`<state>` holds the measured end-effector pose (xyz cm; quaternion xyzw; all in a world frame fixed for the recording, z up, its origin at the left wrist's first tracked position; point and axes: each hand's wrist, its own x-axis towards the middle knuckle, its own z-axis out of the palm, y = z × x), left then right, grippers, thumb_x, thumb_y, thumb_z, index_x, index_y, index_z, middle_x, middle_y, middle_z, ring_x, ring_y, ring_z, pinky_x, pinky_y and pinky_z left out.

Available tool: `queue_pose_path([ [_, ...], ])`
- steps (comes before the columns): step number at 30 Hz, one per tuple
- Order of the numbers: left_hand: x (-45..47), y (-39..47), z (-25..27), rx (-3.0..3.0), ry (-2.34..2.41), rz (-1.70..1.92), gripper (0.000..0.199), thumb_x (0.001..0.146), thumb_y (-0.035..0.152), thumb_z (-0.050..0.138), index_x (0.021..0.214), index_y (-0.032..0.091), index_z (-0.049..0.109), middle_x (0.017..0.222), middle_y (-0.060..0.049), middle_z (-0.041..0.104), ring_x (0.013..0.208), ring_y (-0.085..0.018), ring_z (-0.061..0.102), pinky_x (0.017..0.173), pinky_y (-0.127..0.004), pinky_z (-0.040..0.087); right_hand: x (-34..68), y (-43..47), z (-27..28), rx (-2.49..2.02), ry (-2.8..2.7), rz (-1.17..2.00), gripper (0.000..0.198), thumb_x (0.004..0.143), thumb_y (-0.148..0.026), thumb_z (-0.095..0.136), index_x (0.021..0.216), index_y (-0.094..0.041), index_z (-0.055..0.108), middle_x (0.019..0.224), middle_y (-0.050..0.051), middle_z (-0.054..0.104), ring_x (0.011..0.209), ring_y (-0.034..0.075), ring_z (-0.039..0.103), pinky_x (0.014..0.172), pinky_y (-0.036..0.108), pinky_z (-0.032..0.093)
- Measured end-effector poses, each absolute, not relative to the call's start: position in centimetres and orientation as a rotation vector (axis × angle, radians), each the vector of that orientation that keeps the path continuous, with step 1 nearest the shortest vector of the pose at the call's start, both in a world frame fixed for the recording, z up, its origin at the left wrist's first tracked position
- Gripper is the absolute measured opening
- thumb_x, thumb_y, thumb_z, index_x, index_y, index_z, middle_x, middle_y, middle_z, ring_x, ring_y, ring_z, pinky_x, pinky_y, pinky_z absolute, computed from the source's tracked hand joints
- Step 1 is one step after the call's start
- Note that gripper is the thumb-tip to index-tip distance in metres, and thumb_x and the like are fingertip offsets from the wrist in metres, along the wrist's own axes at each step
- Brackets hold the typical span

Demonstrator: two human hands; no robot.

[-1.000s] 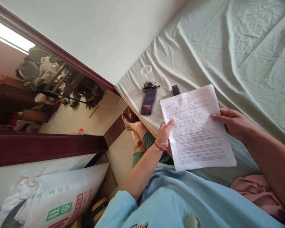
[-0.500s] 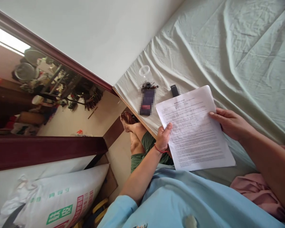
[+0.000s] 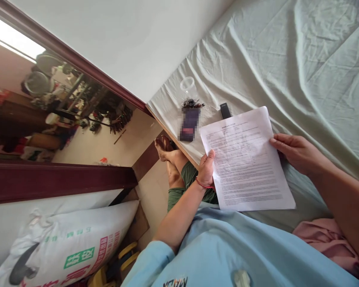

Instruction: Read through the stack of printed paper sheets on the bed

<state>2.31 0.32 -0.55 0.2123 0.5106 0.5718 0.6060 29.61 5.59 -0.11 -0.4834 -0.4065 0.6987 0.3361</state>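
Printed white paper sheets [image 3: 247, 167] are held up over my lap, the text side facing me; how many lie together I cannot tell. My left hand [image 3: 206, 169], with a red cord at the wrist, grips their left edge, its thumb on the front. At the right edge, my right hand [image 3: 296, 151] pinches the paper between thumb and fingers. Just beyond the top edge lies a small black object [image 3: 225, 111], its lower end hidden behind the paper. Left of it on the bed are a blurred-out dark phone-like item [image 3: 190, 124] and a bunch of keys [image 3: 193, 103].
A clear plastic cup [image 3: 187, 85] lies near the keys on the wrinkled pale bedsheet [image 3: 257, 59]. Pink cloth [image 3: 320, 239] is bunched beside me. A big white sack [image 3: 86, 239] stands at lower left, near something yellow [image 3: 128, 255]. Shelves of cookware show through the doorway.
The view has shifted slightly, so the bed items sit a little further right and higher. My right hand has moved slightly along the paper's edge, its fingers drawn closer together.
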Motion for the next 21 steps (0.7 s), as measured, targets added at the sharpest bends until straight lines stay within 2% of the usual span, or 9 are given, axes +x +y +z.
queue_pose_path([
  [7,2.04,0.53,-0.55,0.462,1.163,1.327,0.059,0.072,0.06,0.088,0.108,0.015,0.077,0.118,-0.013,0.08,0.128,-0.037,0.069,0.11,-0.05,0.055,29.72,5.68,0.06,-1.213,-1.127,1.876,0.039,0.079,-0.058,0.085,0.095,-0.023,0.079,0.09,0.002,0.079,0.081,0.019,0.072,0.079,0.029,0.059],
  [10,1.97,0.59,-0.53,0.461,1.153,1.309,0.057,0.074,0.059,0.087,0.108,0.015,0.077,0.118,-0.013,0.08,0.13,-0.037,0.068,0.111,-0.049,0.054,29.72,5.65,0.16,-1.21,-1.158,1.87,0.042,0.081,-0.061,0.083,0.101,-0.024,0.08,0.092,0.002,0.079,0.08,0.02,0.071,0.079,0.03,0.06],
  [13,1.98,0.61,-0.66,0.455,1.167,1.323,0.056,0.072,0.058,0.089,0.106,0.016,0.077,0.115,-0.012,0.081,0.128,-0.036,0.069,0.111,-0.049,0.054,29.69,5.61,0.1,-1.242,-1.179,1.843,0.043,0.079,-0.06,0.085,0.099,-0.023,0.08,0.09,0.003,0.079,0.078,0.02,0.071,0.075,0.03,0.06],
  [16,1.96,0.61,-0.9,0.498,1.195,1.319,0.054,0.074,0.06,0.086,0.104,0.017,0.076,0.114,-0.011,0.081,0.128,-0.035,0.069,0.111,-0.048,0.053,29.64,5.65,-0.1,-1.278,-1.109,1.776,0.041,0.077,-0.059,0.086,0.097,-0.023,0.081,0.088,0.003,0.08,0.076,0.02,0.071,0.072,0.03,0.06],
  [21,1.93,0.44,-1.16,0.71,1.219,1.253,0.051,0.081,0.066,0.079,0.097,0.018,0.075,0.1,-0.008,0.08,0.119,-0.031,0.071,0.105,-0.043,0.054,29.87,5.96,-0.72,-1.289,-0.909,1.592,0.03,0.08,-0.052,0.086,0.097,-0.027,0.082,0.091,0.0,0.08,0.078,0.019,0.071,0.081,0.032,0.062],
])
